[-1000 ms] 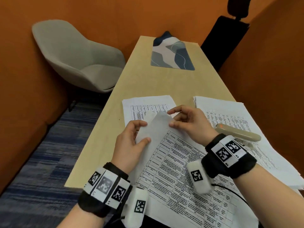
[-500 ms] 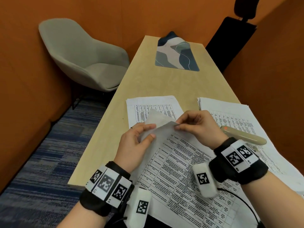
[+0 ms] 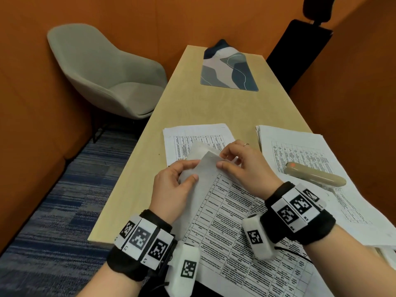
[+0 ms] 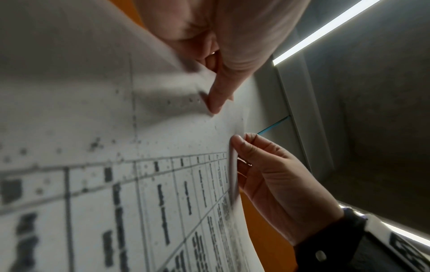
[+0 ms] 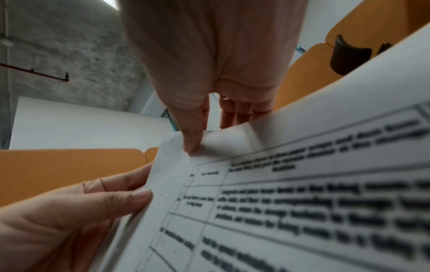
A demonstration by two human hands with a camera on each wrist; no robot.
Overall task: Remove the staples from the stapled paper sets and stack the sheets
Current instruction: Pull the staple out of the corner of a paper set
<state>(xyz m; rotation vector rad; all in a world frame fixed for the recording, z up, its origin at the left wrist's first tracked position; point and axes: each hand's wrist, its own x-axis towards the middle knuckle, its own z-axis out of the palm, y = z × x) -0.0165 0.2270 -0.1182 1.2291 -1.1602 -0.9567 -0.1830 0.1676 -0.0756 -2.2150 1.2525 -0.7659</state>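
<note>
At centre frame, the left hand (image 3: pixel 171 185) and right hand (image 3: pixel 246 166) each pinch the curled top corner of a thin printed paper set (image 3: pixel 225 221) over the pale wooden table (image 3: pixel 192 108).

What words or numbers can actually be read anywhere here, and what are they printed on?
None can be read.
Held paper set: printed table, text too blurred.
Left stack and right stack on the table: print too small.
Wrist bands: black-and-white square codes; tiny edge characters unreadable.
Beige stapler: no visible lettering.
</note>
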